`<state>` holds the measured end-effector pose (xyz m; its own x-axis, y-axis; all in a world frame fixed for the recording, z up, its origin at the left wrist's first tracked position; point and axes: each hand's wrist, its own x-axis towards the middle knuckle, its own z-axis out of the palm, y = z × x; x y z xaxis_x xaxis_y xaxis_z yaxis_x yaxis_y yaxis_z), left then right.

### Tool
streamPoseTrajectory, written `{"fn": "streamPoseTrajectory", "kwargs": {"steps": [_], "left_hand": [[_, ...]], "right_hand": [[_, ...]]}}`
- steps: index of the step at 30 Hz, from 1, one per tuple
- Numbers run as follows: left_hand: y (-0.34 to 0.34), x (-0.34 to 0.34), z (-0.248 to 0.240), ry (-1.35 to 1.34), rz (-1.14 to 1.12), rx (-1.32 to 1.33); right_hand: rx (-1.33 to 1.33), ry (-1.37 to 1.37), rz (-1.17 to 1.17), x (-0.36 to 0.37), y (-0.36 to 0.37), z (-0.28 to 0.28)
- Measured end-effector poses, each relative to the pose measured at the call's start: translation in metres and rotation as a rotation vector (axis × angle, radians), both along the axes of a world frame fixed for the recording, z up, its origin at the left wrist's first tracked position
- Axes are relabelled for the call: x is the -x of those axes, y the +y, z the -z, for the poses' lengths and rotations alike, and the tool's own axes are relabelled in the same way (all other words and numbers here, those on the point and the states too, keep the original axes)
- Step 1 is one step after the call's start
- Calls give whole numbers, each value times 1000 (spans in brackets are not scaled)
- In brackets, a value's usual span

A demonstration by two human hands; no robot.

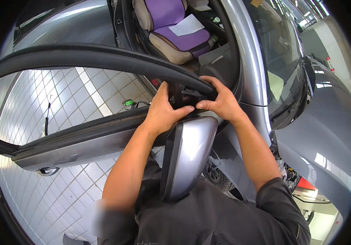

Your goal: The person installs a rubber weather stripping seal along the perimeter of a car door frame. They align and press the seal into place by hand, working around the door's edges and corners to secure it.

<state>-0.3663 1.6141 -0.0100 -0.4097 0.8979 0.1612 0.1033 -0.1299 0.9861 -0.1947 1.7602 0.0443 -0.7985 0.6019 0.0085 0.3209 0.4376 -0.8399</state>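
Observation:
A silver car door [81, 149] with a black window frame [89, 53] stands open in front of me. At its front window corner is a piece of black corner trim [189, 94], just above the silver side mirror [191, 151]. My left hand [162, 110] is closed around the left side of this corner, its fingers partly hidden behind it. My right hand [221, 101] grips the right side, fingers over the frame and thumb pressed below. The two thumb tips lie close together. What the hidden fingertips touch cannot be made out.
Beyond the door is a purple-and-beige seat [167, 43] with a white sheet [189, 25] on it. A green-topped object [128, 103] and a thin black rod [47, 118] show through the window opening. The silver car pillar [251, 61] rises at right; the mirror nearly touches my torso.

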Motion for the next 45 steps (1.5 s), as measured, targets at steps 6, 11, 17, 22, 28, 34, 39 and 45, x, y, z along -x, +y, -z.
{"fn": "streamPoseTrajectory", "kwargs": {"steps": [6,11,17,22,28,34,39,45], "left_hand": [[7,-7,-3,88,-128,117],[12,-3,-8,192,-121,214],[21,-3,6,256,-116,337],[17,-8,-3,282,-153,327],[19,-8,-3,296,-122,429],[22,-9,-5,316,-144,545],[21,-12,-12,285,-97,525],[22,-15,13,372,-223,376]], "right_hand": [[-102,-50,195,8,-6,4],[-137,-17,157,6,1,9],[-164,-59,126,6,0,-3],[-236,28,-88,11,8,-11],[-150,-54,-256,25,16,-34],[-279,-35,-186,23,6,-22],[-288,-22,-176,21,4,-25],[-304,72,-160,21,2,-16]]}}
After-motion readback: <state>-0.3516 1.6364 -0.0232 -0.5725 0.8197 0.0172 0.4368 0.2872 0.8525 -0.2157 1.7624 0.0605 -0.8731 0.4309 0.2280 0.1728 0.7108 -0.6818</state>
